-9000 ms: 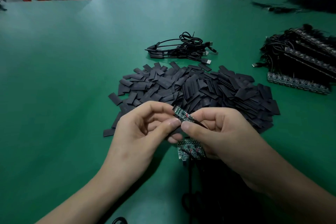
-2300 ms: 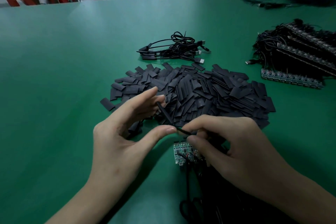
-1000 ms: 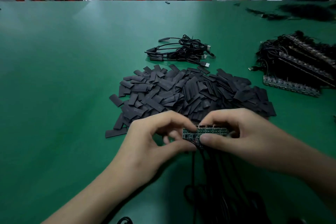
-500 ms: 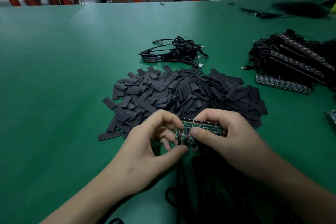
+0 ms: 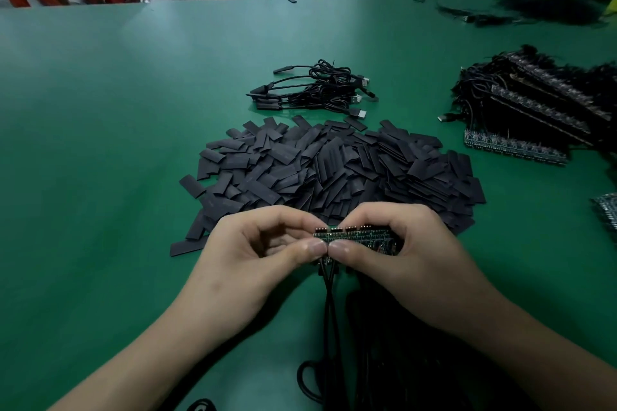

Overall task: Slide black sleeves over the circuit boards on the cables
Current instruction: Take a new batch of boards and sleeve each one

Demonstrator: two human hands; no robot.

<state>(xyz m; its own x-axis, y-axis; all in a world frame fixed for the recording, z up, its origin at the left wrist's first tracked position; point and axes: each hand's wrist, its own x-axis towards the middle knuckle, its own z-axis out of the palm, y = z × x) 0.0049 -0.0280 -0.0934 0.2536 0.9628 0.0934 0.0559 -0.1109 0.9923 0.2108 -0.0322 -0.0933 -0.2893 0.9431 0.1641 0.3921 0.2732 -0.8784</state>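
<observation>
From the head camera we see our left hand (image 5: 247, 264) pinching the left end of a row of green circuit boards (image 5: 357, 237) between thumb and forefinger. Our right hand (image 5: 410, 260) curls round the rest of the row, thumbs almost meeting. Their black cables (image 5: 330, 310) trail toward us over the green table (image 5: 100, 143). The heap of black sleeves (image 5: 334, 170) lies just beyond our knuckles, and a small cable bundle (image 5: 317, 90) lies behind it.

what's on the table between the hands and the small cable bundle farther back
The pile of black sleeves fills that stretch, in the head view.
</observation>
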